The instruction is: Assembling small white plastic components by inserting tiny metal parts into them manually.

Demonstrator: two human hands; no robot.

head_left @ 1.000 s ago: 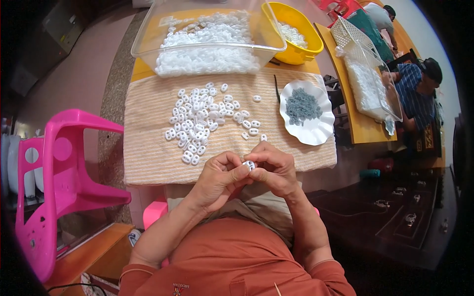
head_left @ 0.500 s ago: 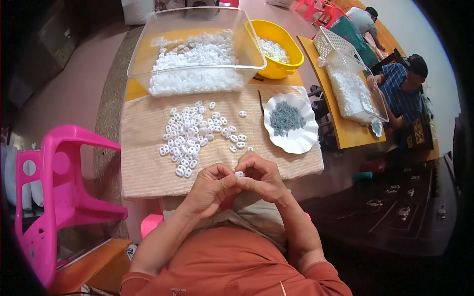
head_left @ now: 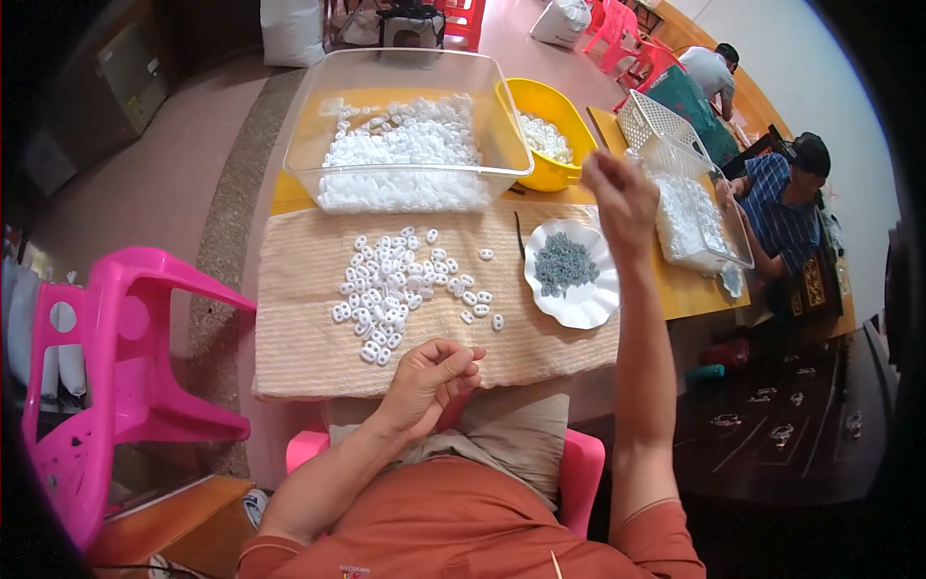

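Low in the frame's centre, the left hand (head_left: pixel 431 374) stayed curled shut at the beige mat's (head_left: pixel 309 357) near edge; what it held could not be told. The right hand (head_left: pixel 620 196), earlier pinched beside it, had risen right of centre, fingers loosely bent, above the white dish of grey pieces (head_left: pixel 571 272). White buttons (head_left: pixel 397 285) lay mid-mat.

Even, soft daylight, brightest top right near the pale wall; no hard shadows. Mild glare on the clear plastic tub (head_left: pixel 405 125) rim. Heavy fisheye: counter (head_left: pixel 289 193) edges bow, black vignette fills all corners. Centre sharp, small white pieces (head_left: pixel 395 280) resolve fine. Raised right hand (head_left: pixel 622 198) slightly motion-blurred. Left side and lower right fall off dim.
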